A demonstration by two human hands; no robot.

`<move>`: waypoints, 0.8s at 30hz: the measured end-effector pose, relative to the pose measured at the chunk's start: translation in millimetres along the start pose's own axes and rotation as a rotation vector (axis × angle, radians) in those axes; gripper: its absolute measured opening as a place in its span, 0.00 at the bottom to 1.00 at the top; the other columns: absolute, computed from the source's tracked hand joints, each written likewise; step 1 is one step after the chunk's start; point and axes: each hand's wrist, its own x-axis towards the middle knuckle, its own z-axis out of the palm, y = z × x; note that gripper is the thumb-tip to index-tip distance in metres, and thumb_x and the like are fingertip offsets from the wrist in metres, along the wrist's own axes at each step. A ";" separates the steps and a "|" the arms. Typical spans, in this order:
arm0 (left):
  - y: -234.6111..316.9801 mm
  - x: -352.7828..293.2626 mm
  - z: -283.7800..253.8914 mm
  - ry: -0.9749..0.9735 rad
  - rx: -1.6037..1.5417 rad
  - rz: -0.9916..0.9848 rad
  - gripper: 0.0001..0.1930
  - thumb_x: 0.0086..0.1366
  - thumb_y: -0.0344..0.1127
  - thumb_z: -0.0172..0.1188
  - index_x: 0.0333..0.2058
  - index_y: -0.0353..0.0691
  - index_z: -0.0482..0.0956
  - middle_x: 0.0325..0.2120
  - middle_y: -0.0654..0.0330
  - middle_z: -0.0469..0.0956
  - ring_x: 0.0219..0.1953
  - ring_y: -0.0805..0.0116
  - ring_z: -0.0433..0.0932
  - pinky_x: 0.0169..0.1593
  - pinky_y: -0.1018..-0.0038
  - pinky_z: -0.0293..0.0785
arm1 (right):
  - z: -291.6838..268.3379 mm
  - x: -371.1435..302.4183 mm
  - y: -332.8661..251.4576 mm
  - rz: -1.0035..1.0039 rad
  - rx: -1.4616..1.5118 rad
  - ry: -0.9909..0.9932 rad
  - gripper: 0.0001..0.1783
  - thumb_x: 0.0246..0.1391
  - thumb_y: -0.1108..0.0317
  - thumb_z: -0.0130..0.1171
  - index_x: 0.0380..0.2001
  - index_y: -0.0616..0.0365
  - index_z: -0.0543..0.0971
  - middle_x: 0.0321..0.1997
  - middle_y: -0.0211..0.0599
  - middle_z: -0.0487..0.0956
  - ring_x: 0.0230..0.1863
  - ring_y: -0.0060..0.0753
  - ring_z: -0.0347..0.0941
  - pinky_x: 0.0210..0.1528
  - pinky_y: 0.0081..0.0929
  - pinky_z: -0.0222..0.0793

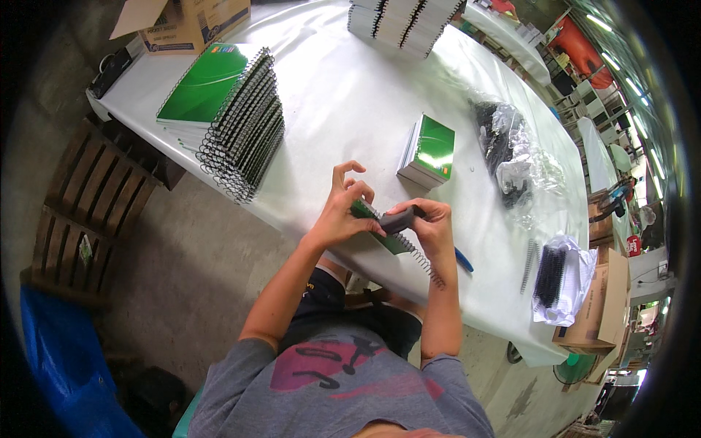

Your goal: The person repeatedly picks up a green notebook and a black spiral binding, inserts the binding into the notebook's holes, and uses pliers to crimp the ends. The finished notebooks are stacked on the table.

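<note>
My left hand (340,213) grips a small green-covered notebook (394,243) at the near edge of the table, thumb and fingers pressed on it and the index finger raised and bent. A dark grey, blocky hand-sized piece (398,221) is in my right hand (434,223), held against the notebook's edge; its exact kind cannot be made out. From that edge a dark spiral binding coil (425,264) sticks out toward my right forearm. Just beyond my hands stands a short stack of small green notebooks (433,151). Beside my right wrist lies a blue-handled thing (463,260), partly hidden.
A tall stack of green spiral notebooks (244,124) stands at the left of the white-covered table (328,95). Farther off are more bound stacks (401,25) and a cardboard box (193,25). To the right lie clear plastic bags (511,153) and bundled black coils (551,277).
</note>
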 end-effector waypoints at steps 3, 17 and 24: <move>5.5 -0.6 -0.3 -0.005 -0.010 -0.030 0.27 0.28 0.38 0.79 0.27 0.43 0.70 0.48 0.55 0.55 0.38 0.63 0.65 0.42 0.68 0.68 | -10.2 7.3 13.7 0.103 -0.299 0.042 0.11 0.42 0.81 0.52 0.28 0.65 0.82 0.24 0.32 0.80 0.25 0.15 0.71 0.28 0.15 0.66; -3.5 -1.1 3.6 0.036 -0.101 -0.147 0.46 0.23 0.41 0.82 0.35 0.44 0.52 0.45 0.54 0.57 0.42 0.67 0.60 0.45 0.72 0.64 | 3.4 11.0 13.5 0.085 0.154 0.063 0.09 0.44 0.81 0.52 0.28 0.67 0.81 0.22 0.29 0.79 0.23 0.15 0.70 0.27 0.14 0.65; -4.6 -3.0 6.3 0.041 -0.147 -0.167 0.46 0.22 0.44 0.81 0.34 0.41 0.52 0.43 0.50 0.58 0.51 0.57 0.60 0.54 0.66 0.61 | 0.4 19.2 27.3 0.157 -0.241 0.031 0.10 0.44 0.82 0.51 0.29 0.67 0.81 0.26 0.35 0.80 0.28 0.20 0.74 0.34 0.16 0.70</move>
